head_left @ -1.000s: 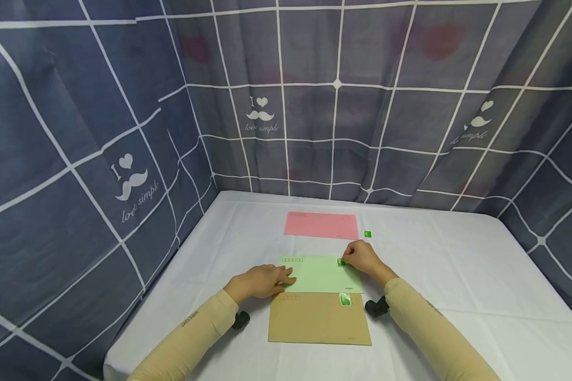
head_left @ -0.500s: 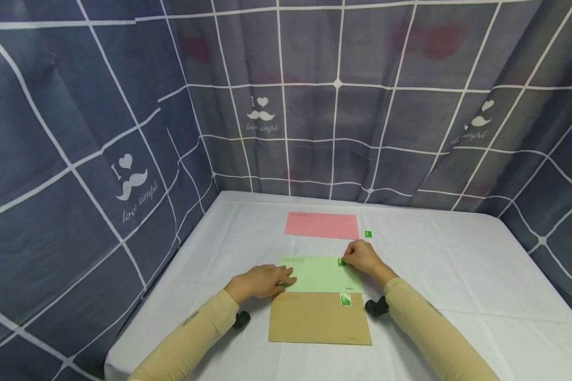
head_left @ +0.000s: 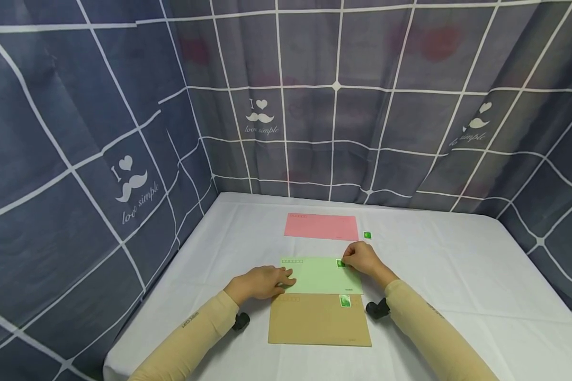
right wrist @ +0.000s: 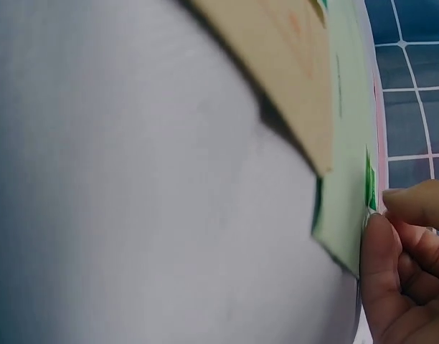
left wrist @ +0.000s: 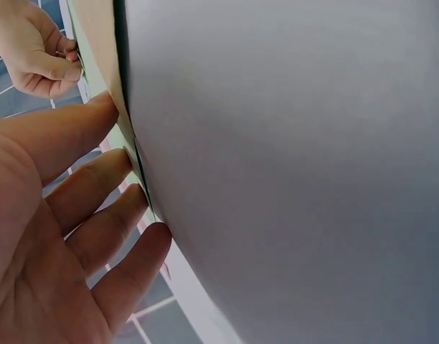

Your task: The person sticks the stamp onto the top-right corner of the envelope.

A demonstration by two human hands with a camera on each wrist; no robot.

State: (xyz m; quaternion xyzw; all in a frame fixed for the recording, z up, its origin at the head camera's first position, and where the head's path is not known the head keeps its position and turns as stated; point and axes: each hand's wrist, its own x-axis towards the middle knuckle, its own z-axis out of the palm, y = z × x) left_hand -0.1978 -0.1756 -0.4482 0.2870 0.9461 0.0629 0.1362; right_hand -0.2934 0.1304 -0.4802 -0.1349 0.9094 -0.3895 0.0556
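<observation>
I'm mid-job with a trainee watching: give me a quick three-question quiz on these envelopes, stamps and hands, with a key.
1. True or false: the pink envelope has a stamp on it.
2. Which hand has its fingertips at the small stamp on the green envelope? A) left B) right
3. How many stamps show in the head view?

Key
1. False; a loose stamp lies beside it.
2. B, the right hand.
3. Three: green envelope, brown envelope, and the loose one.

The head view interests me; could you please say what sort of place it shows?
Probably a screened-off work corner: gridded dark fabric hangs behind and beside a white-covered table, where a green envelope and a pink envelope lie.
</observation>
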